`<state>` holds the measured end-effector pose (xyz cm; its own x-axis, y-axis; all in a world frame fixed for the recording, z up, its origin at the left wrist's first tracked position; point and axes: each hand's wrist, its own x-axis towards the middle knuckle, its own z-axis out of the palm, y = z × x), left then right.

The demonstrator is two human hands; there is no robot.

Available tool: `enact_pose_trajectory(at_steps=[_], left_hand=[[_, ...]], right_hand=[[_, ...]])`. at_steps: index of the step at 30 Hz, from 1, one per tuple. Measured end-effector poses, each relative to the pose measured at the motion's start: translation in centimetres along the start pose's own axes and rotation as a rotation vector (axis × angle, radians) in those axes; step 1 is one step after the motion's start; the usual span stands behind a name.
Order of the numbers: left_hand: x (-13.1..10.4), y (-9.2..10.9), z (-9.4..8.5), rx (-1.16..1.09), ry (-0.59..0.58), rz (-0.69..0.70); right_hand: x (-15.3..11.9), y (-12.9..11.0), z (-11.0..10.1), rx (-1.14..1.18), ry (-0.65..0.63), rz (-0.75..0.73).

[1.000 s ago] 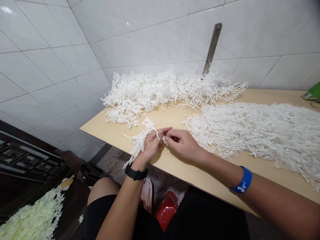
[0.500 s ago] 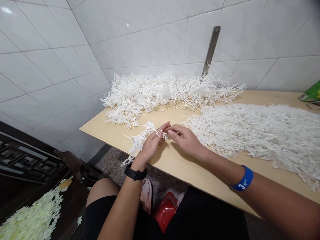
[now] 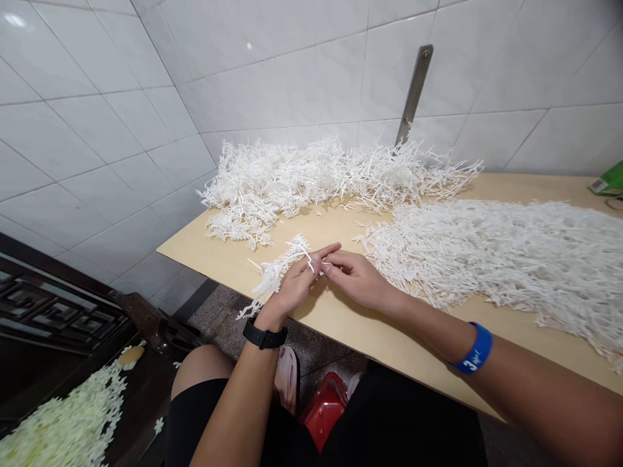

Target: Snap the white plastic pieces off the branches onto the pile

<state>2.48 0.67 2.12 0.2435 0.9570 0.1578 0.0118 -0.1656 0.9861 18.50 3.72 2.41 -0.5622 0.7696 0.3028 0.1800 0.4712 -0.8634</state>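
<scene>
My left hand (image 3: 302,275), with a black band at its wrist, is closed on a white branched plastic stem (image 3: 272,275). The stem's twiggy end hangs out past the thumb, over the near edge of the table. My right hand (image 3: 357,275) meets it at the fingertips, thumb and forefinger pinched on a tip of the white pieces; the exact bit is too small to make out. Behind the hands lies a tangled heap of white branched stems (image 3: 292,181). A flatter spread of white stems (image 3: 506,246) covers the table on the right.
The tan tabletop (image 3: 189,240) stands against a tiled wall (image 3: 272,84) with a metal bracket (image 3: 413,94). Pale yellow-green flower pieces (image 3: 73,415) lie on a dark wooden seat at lower left. A red plastic container (image 3: 325,408) sits on the floor between my legs. A green packet (image 3: 608,181) lies far right.
My right hand's fingers have closed from a loose curl into a pinch beside the left thumb. The left hand keeps its hold on the white stem.
</scene>
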Motion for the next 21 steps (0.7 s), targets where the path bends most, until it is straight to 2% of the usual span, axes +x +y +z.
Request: enact_pose_trajectory(at_steps=[7,10,12,14,16,18,21], left_hand=[[0.3,-0.2,0.1,0.102,0.06,0.08],[0.3,-0.3,0.1,0.035,0.062,0.034],[0.4,-0.6,0.0,-0.015,0.061,-0.009],[0.4,-1.0,-0.2,-0.084,0.136,-0.052],[0.4,-1.4,-0.4,-0.169,0.262,-0.081],[0.4,-1.5,-0.7,-0.219,0.317,-0.073],[0.3,-1.3,-0.8,-0.178,0.231,-0.026]], right_hand=[[-0.2,0.4,0.1,-0.032,0.082,-0.038],[-0.1,0.1,0.2,-0.086,0.078,-0.081],[-0.2,-0.2,0.4,-0.097,0.081,-0.06],[-0.3,-0.4,0.6,-0.107,0.092,-0.019],[-0.5,-0.4,0.7,-0.128,0.085,-0.005],[-0.5,-0.1,0.5,-0.185,0.09,-0.014],[-0.4,0.7,-0.3,-0.381,0.133,-0.025]])
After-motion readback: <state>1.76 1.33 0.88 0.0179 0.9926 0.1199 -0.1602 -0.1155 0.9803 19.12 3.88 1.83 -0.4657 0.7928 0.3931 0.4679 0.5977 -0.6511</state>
